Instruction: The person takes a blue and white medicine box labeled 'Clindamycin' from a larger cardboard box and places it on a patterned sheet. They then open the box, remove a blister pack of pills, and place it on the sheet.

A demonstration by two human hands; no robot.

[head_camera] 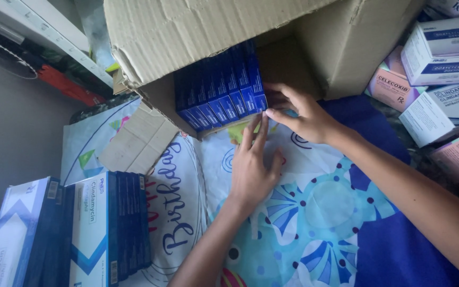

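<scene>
Two hands at the mouth of a tipped cardboard box; row of dark blue packs standing just ahead of the fingertips, running left to right; right hand nearer, loosely open, touching the row's right end; left hand flat, fingers together, gripping nothing.

The cardboard carton is rough, matt brown corrugated board, its torn flap edge frayed. Inside its mouth, the dark blue boxes are smooth printed card with a faint sheen. Below the carton, the printed sheet looks like thin glossy plastic, slightly creased. Left of the carton, the blue-and-white boxes are smooth coated card; right of it, the pink and white boxes look matt.
</scene>
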